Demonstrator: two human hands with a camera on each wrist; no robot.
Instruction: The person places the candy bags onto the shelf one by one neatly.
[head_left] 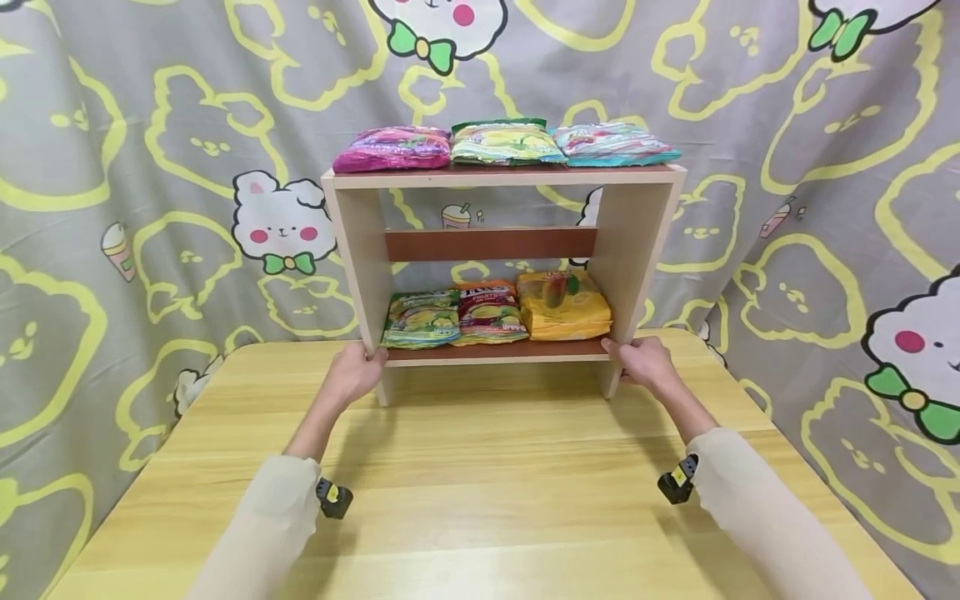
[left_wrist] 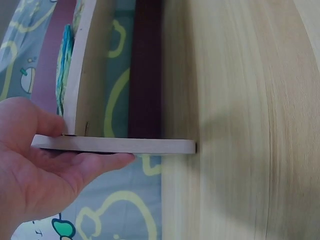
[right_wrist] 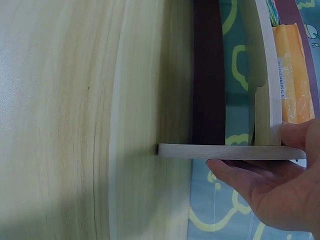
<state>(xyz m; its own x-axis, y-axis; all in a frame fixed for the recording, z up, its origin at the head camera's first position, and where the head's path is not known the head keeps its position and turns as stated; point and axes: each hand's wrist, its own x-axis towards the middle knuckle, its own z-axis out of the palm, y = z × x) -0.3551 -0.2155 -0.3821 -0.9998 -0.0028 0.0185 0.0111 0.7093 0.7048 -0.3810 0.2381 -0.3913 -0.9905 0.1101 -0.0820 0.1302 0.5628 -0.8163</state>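
A small wooden shelf (head_left: 502, 177) stands at the back of the table, with bags on its top and lower boards. My left hand (head_left: 354, 372) grips its left side panel low down, level with the lower board. In the left wrist view the left hand's thumb (left_wrist: 50, 123) lies inside the panel edge and the fingers (left_wrist: 100, 165) lie along the outside. Opposite it, my right hand (head_left: 647, 362) holds the right side panel at the same height. The right wrist view shows that thumb by the lower board and the fingers (right_wrist: 235, 175) against the panel's outer face.
On top lie a pink bag (head_left: 393, 150), a green-and-yellow bag (head_left: 506, 143) and a teal-and-white bag (head_left: 611, 144). Below are a green bag (head_left: 422, 318), a dark red bag (head_left: 491, 312) and a yellow mango bag (head_left: 564, 306). A patterned curtain (head_left: 202, 150) surrounds the wooden table (head_left: 495, 483).
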